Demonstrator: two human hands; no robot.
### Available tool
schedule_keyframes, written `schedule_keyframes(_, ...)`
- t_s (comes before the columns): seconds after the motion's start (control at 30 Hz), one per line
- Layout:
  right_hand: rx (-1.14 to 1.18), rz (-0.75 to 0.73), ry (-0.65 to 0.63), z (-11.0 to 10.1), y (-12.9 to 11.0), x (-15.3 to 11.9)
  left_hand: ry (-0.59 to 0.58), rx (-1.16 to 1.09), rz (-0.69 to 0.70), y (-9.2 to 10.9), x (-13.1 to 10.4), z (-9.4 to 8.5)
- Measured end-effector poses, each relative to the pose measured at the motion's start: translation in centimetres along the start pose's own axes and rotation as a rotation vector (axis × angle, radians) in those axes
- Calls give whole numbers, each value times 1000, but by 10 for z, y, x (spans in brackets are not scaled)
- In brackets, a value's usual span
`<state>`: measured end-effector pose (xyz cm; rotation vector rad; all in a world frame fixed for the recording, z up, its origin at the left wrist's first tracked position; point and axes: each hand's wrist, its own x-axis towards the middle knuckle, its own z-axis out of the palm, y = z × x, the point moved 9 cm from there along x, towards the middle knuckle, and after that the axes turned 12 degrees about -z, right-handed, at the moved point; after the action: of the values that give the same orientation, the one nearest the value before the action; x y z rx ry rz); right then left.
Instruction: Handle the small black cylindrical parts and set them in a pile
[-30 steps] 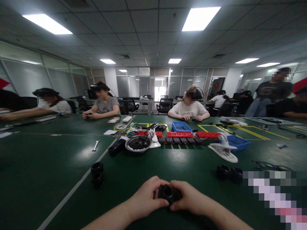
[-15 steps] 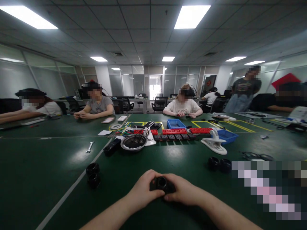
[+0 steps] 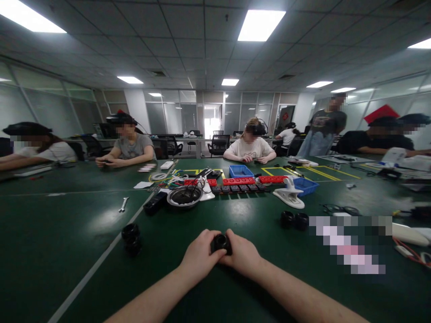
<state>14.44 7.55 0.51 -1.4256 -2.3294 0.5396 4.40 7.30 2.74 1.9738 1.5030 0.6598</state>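
My left hand (image 3: 201, 252) and my right hand (image 3: 243, 254) meet over the near middle of the green table. Between them they hold a black round part (image 3: 221, 241) with a hole in its top. Fingers of both hands wrap its sides, and my left thumb lies along its near side. The lower portion of the part is hidden by my hands. To the left, two similar black ring-shaped parts (image 3: 130, 240) stand close together. Another black ring part (image 3: 287, 219) and its neighbour (image 3: 302, 221) sit to the right.
Beyond my hands lie a metal bowl (image 3: 184, 197), a black handheld device (image 3: 155, 202), red power strips (image 3: 238, 181), a white clamp (image 3: 290, 196) and blue trays (image 3: 241, 171). A wrench (image 3: 124, 204) rests at left. Several people sit around the table; one person (image 3: 326, 123) stands at right.
The view has turned slightly right, so the table's things appear farther left. My hands are closer together around the black part, which shows less of its dark right side.
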Motion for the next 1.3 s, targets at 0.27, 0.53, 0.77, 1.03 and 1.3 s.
schedule_keyframes(0.27,276,-244,-262,-5,-8,-5,-274,-95,216,13,-5,5)
schedule_keyframes(0.53,156,-116,-186,3,9,1,-240,-101,108,9,-3,9)
schedule_keyframes(0.77,-79,40,6,3,3,-4,-61,-22,-12,3,-3,3)
schedule_keyframes(1.03,227,-178,-123,-2,-3,-4,-204,-49,83,4,-2,2)
schedule_keyframes(1.3,405,-113,-234,9,8,-2,-322,-86,123,2,-1,11)
